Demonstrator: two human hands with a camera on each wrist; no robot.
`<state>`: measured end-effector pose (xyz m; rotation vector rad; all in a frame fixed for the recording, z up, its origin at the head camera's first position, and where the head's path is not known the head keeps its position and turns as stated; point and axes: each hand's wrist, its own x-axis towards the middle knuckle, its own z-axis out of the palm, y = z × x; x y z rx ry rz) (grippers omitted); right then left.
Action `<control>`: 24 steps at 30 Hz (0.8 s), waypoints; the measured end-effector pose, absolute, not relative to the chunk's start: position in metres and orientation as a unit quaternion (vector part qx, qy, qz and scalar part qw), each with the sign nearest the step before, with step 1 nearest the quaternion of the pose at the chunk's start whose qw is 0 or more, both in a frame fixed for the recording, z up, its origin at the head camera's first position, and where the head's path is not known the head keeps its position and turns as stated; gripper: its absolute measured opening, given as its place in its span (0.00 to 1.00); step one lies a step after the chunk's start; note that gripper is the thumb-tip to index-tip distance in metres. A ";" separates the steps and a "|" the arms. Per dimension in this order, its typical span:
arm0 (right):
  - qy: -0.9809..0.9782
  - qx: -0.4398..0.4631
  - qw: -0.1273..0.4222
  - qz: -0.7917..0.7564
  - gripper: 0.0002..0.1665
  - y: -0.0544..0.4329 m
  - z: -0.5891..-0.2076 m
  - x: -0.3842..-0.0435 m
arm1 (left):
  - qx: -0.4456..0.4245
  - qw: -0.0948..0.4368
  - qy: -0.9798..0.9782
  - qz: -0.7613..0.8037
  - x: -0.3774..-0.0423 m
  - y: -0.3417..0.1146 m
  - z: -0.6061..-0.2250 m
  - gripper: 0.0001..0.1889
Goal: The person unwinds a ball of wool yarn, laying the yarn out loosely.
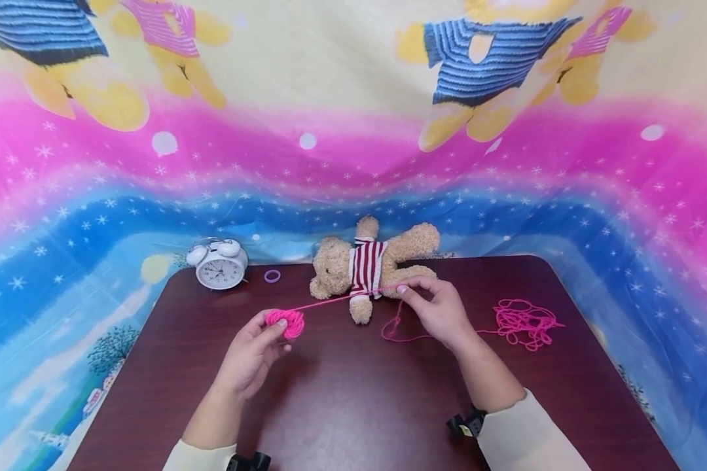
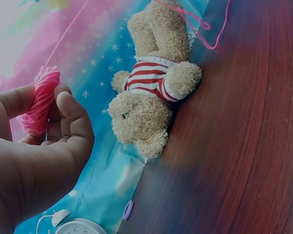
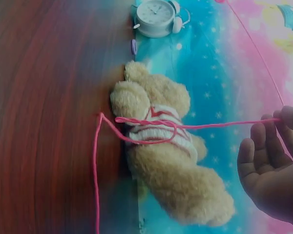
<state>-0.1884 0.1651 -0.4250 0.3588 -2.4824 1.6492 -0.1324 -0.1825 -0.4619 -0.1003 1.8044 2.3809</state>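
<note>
Between thumb and fingers, my left hand point(image 1: 250, 356) holds a small wound bundle of pink yarn point(image 1: 286, 324); the left wrist view shows the bundle point(image 2: 40, 100) pinched there. A taut strand point(image 1: 324, 302) runs from it up to my right hand point(image 1: 438, 311), whose thumb and forefinger pinch the yarn. Below that pinch the yarn hangs in a loose loop point(image 3: 151, 141), then trails over the tabletop to a loose tangle of pink yarn point(image 1: 524, 324) at the right. Behind the strand lies a teddy bear point(image 1: 368, 268) in a red-and-white striped shirt, on its back or side.
A white twin-bell alarm clock point(image 1: 219, 265) stands at the back left of the dark wooden table point(image 1: 353, 405). Next to it lies a small purple ring point(image 1: 272, 276). A printed cloth backdrop point(image 1: 353, 163) hangs right behind the table.
</note>
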 end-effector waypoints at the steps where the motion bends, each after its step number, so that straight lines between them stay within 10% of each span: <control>1: -0.826 0.117 0.070 0.547 0.11 0.168 -0.425 -0.188 | -0.035 0.076 0.603 0.793 -0.132 -0.183 -0.462 0.12; 24: -0.811 0.051 0.059 0.580 0.20 0.230 -0.424 -0.188 | -0.035 0.066 0.608 0.790 -0.130 -0.198 -0.467 0.14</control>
